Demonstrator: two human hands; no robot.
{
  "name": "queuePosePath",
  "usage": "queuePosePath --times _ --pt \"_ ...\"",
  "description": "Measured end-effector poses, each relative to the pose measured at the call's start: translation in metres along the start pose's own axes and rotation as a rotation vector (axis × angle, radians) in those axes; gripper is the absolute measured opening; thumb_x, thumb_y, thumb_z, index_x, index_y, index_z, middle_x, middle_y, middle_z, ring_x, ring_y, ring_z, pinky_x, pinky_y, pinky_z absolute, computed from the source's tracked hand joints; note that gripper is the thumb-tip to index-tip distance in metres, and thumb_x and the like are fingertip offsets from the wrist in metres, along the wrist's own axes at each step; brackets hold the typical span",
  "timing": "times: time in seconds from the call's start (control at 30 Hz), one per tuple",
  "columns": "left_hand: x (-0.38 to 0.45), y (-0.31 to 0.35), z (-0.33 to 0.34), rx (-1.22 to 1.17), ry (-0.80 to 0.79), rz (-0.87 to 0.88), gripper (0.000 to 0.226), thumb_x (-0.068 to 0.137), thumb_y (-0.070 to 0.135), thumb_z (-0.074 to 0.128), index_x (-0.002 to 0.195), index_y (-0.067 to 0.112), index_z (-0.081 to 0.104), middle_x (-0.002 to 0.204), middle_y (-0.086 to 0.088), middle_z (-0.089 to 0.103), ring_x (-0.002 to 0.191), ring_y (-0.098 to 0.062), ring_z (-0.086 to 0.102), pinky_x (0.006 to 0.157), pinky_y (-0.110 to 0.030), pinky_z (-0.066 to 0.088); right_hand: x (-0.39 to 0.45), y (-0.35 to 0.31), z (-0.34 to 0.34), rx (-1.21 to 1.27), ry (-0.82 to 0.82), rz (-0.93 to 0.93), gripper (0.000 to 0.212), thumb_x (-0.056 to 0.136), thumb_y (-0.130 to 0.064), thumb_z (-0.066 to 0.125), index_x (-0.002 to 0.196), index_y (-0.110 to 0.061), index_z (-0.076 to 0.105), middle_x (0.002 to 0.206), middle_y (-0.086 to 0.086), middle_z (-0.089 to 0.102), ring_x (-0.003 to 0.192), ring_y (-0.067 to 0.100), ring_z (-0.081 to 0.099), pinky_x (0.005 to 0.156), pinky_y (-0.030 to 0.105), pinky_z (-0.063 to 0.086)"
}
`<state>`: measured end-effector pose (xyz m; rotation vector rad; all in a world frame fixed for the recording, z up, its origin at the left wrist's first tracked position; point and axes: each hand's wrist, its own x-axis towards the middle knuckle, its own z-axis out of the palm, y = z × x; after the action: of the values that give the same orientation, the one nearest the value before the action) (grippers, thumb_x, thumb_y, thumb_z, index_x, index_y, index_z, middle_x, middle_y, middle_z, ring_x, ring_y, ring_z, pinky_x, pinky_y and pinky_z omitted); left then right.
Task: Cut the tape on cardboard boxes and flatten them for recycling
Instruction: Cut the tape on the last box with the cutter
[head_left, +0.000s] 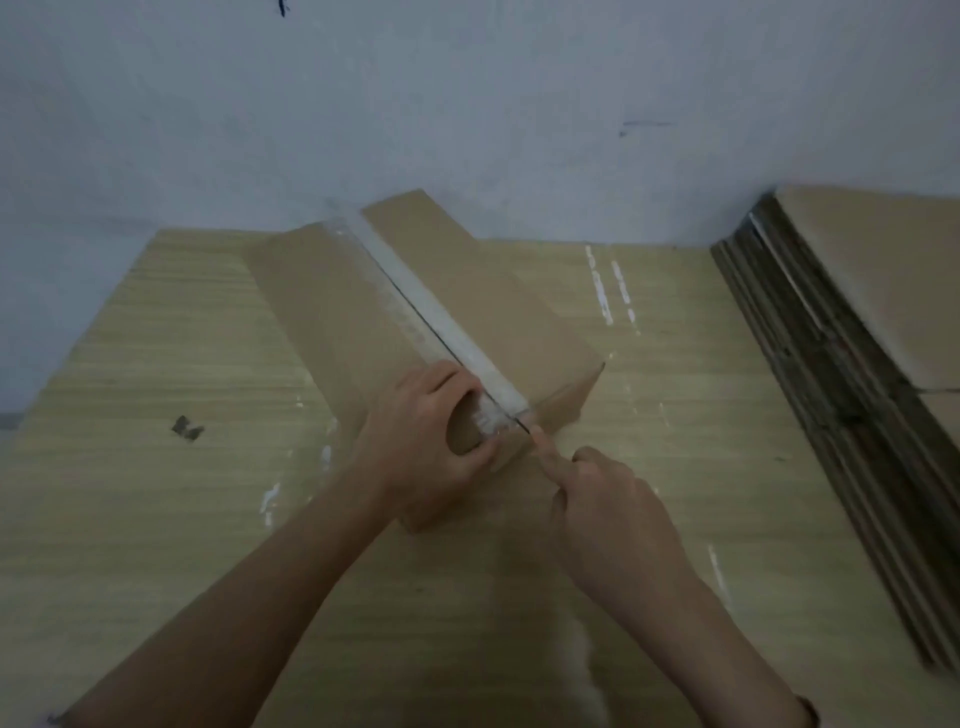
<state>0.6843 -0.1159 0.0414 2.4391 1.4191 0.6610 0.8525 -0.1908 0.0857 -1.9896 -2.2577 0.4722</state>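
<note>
Box (415, 291) lies on the wooden table (156, 467), near the far edge, its taped seam (441, 312) running lengthwise. Left hand (426, 441) grasps the box's near end, fingers curled over the top. Right hand (608, 499) is clenched, forefinger extended to the seam's near end; any tool is indiscernible. Flattened cardboard stack (841, 389) occupies the right edge.

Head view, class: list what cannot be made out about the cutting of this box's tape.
- Cutting tool: hidden inside the right hand; only a dark tip shows at the tape.
- Inside of the cardboard box: hidden by its flaps.
- Stack of flattened cardboard: cut off by the right edge.
- Left hand: its grip covers the box's near corner.
</note>
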Motion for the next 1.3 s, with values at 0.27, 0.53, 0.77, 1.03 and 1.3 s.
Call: queuePosePath --times 0.27,0.53,0.77,1.03,1.3 --pt "-0.002 -0.001 0.0 0.044 -0.011 -0.05 0.064 0.078 0.06 0.049 0.11 0.007 0.064 0.111 -0.006 0.062 0.099 -0.024 0.059 0.087 -0.035 0.049 -0.008 0.0 0.026 0.114 0.087 0.047 0.063 0.095 -0.02 0.038 0.15 -0.036 0.01 0.098 -0.003 0.036 0.093 0.022 0.055 0.07 0.027 0.032" --pt "-0.006 -0.008 -0.002 0.209 -0.167 -0.045 0.083 0.079 0.07 0.014 0.143 0.024 0.039 0.149 0.011 0.034 0.135 -0.01 0.022 0.1 -0.03 0.015 -0.006 0.004 0.032 0.174 0.237 0.05 0.054 0.086 -0.028 0.032 0.138 -0.037 0.045 0.08 -0.005 0.042 0.069 0.023 0.052 0.062 0.028 0.031" --pt "-0.007 -0.007 -0.002 0.22 -0.156 -0.036 0.082 0.08 0.068 0.013 0.145 0.024 0.036 0.15 0.012 0.033 0.133 -0.012 0.021 0.099 -0.03 0.012 -0.002 -0.002 0.038 0.228 0.333 -0.021 0.051 0.079 -0.026 0.035 0.12 -0.022 0.066 0.067 0.003 0.052 0.043 0.017 0.039 0.042 0.019 0.02" --pt "-0.007 -0.008 -0.001 0.241 -0.147 -0.033 0.081 0.08 0.067 0.016 0.143 0.022 0.039 0.149 0.011 0.036 0.132 -0.013 0.024 0.097 -0.031 0.013 0.003 -0.014 0.031 0.079 0.175 0.081 0.054 0.093 -0.017 0.04 0.145 -0.031 0.033 0.105 0.008 0.053 0.067 0.019 0.038 0.065 0.027 0.029" --pt "-0.008 -0.007 -0.001 0.249 -0.139 -0.02 0.08 0.081 0.066 0.016 0.142 0.02 0.042 0.148 0.009 0.038 0.13 -0.014 0.024 0.096 -0.031 0.013 0.013 -0.036 0.02 -0.039 0.138 0.189 0.057 0.097 -0.02 0.037 0.15 -0.024 0.017 0.121 0.008 0.045 0.069 0.018 0.033 0.066 0.027 0.029"
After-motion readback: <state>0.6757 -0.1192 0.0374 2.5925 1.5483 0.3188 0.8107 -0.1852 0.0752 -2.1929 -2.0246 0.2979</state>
